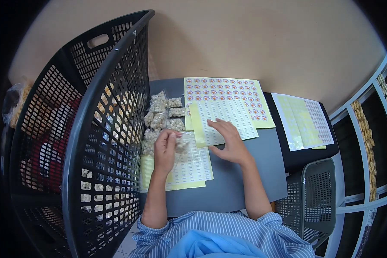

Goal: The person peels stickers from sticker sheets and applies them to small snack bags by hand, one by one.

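Note:
My left hand [164, 150] is closed on the edge of a small clear plastic bag of pale snack pieces [183, 145]. The bag hangs beside my fingers, slightly blurred, over a sheet of small printed labels [193, 167]. With fingers apart, my right hand [228, 139] is over a second sheet of small labels [228, 114], fingertips near its surface. That sheet overlaps a larger sheet of round red-and-orange stickers [225, 88]. Several filled snack bags [159, 109] lie in a pile on the grey table [262, 150], just beyond my left hand.
A tall black perforated crate [112, 60] with bagged goods stands at the left. More sticker sheets [303, 120] lie on a black surface at the right. A dark green basket [318, 198] sits below them, beside a rack [352, 112] with packed snacks.

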A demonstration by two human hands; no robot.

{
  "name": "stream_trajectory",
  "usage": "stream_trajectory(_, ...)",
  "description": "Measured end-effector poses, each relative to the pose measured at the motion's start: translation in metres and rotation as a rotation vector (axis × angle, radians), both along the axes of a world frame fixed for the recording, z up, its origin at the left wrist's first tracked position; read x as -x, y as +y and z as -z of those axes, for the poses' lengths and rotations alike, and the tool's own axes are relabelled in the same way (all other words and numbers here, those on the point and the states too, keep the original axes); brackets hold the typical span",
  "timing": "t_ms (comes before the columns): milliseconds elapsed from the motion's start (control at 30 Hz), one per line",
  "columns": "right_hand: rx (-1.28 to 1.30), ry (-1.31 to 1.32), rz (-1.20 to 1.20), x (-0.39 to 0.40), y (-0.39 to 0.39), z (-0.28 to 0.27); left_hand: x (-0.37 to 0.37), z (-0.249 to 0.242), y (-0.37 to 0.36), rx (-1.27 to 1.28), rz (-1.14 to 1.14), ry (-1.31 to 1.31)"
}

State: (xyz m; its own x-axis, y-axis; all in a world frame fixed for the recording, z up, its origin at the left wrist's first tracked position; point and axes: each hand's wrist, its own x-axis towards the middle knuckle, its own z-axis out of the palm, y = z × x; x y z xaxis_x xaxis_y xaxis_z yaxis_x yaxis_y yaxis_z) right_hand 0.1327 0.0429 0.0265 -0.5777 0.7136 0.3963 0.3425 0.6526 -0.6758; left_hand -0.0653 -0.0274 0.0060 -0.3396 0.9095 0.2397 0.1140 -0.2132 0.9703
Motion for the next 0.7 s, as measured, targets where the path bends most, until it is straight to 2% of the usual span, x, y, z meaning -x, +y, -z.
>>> stream_trajectory(67, -0.061, -0.322, 0.108, -0.005, 0.001, 0.001, 0.004, 0.002, 0.002, -0.023, -0.026, -0.059)
stream_trajectory(133, -0.054, -0.357, 0.103, -0.005, 0.002, 0.006, 0.009, 0.009, 0.004, -0.063, 0.034, -0.249)
stream_trajectory(167, -0.048, -0.391, 0.097, -0.004, 0.003, 0.01, 0.01, 0.01, 0.004, -0.062, 0.032, -0.249)
stream_trajectory(233, -0.054, -0.367, 0.107, -0.002, 0.004, 0.015, 0.007, 0.011, 0.003, 0.026, 0.136, -0.451)
stream_trajectory(267, -0.059, -0.343, 0.118, -0.002, 0.004, 0.018, 0.007, 0.011, 0.002, 0.027, 0.137, -0.451)
stream_trajectory(333, -0.062, -0.319, 0.09, -0.004, 0.008, 0.023, 0.008, 0.012, 0.0, 0.136, 0.279, -0.71)
stream_trajectory(367, -0.065, -0.294, 0.062, -0.005, 0.01, 0.024, 0.008, 0.012, 0.0, 0.136, 0.279, -0.711)
stream_trajectory(433, -0.037, -0.192, 0.086, -0.004, 0.013, 0.024, 0.007, 0.008, -0.002, 0.367, 0.347, -0.671)
stream_trajectory(567, -0.076, 0.114, 0.181, -0.014, -0.012, -0.008, -0.009, 0.006, 0.001, 0.292, 0.312, -0.859)
stream_trajectory(600, -0.192, 0.076, 0.163, -0.02, -0.024, -0.015, -0.011, 0.005, 0.002, 0.291, 0.308, -0.863)
stream_trajectory(667, -0.344, -0.012, 0.092, -0.031, -0.053, -0.021, -0.018, 0.001, 0.004, 0.281, 0.153, -1.001)
stream_trajectory(700, -0.364, -0.066, 0.039, -0.035, -0.068, -0.021, -0.015, 0.003, 0.005, 0.283, 0.205, -1.048)
